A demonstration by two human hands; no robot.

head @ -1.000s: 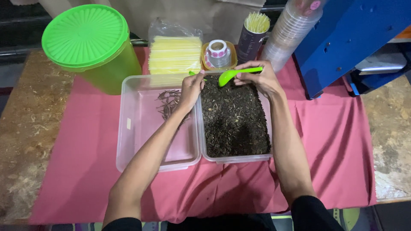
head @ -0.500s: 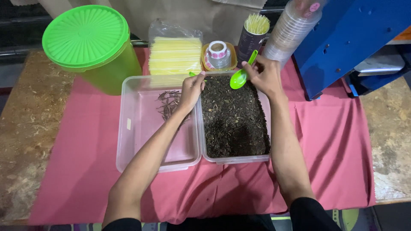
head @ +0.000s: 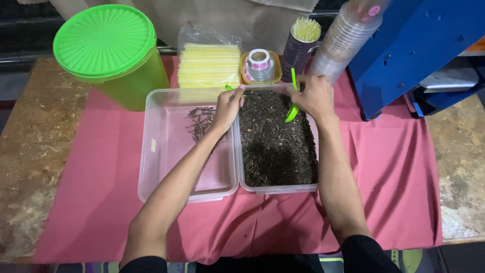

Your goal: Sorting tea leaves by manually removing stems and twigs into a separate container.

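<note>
Two clear plastic tubs sit side by side on a pink cloth. The right tub (head: pixel 277 188) is full of dark dried tea leaves (head: pixel 275 141). The left tub (head: pixel 166 167) holds only a small pile of brown stems (head: pixel 199 121). My right hand (head: pixel 312 96) grips a green plastic spoon (head: pixel 292 109) with its bowl pointing down into the leaves at the tub's far end. My left hand (head: pixel 228 105) rests on the rims between the tubs and pinches a small green item (head: pixel 230 87) that is mostly hidden by the fingers.
Behind the tubs stand a green lidded bucket (head: pixel 108 50), a bag of yellow straws (head: pixel 208 63), a roll of stickers in a small tub (head: pixel 259 64), a cup of sticks (head: pixel 300 43) and stacked clear cups (head: pixel 343 38). A blue machine (head: pixel 419 45) stands at right.
My right hand has turned the green spoon from lying level above the leaves to pointing bowl-down into them. My left hand has stayed in place.
</note>
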